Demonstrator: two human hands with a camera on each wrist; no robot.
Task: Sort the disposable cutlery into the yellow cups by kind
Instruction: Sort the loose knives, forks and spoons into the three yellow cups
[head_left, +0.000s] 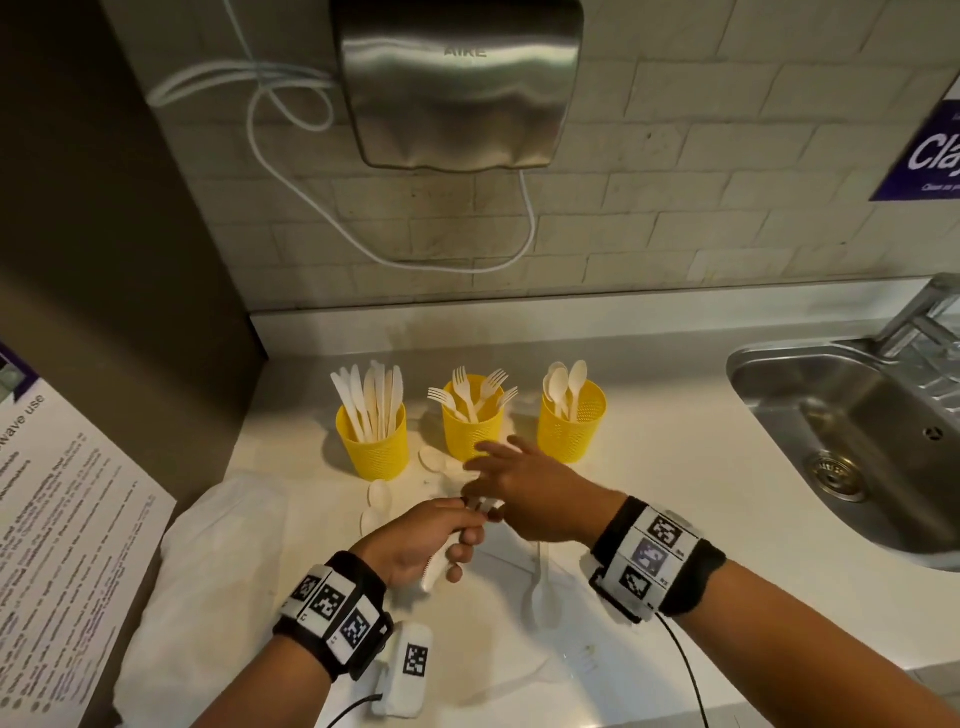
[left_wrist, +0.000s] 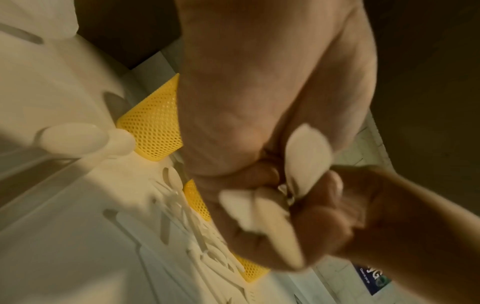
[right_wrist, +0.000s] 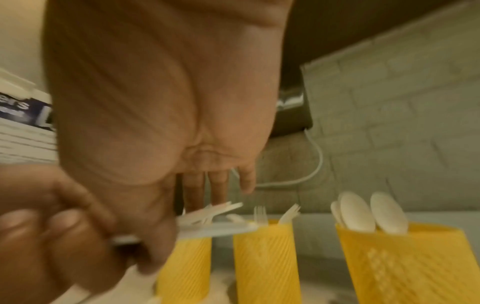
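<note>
Honestly, with my left hand (head_left: 421, 540) clenched round a bundle of cutlery (head_left: 435, 569) and my right hand (head_left: 535, 499) pinching one spoon (left_wrist: 306, 156) out of it, just short of the yellow cups (head_left: 457, 431) beyond my fingertips, a snagging tug could have spilled the rest.

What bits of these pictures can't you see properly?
- How many white disposable cutlery pieces the left hand grips: in the head view its fingers cover them; the wrist views are blurred.
- Whether the right hand pinches one: hidden under it in the head view.
- The words on the purple wall sign: cut off by the head view's right edge.
</note>
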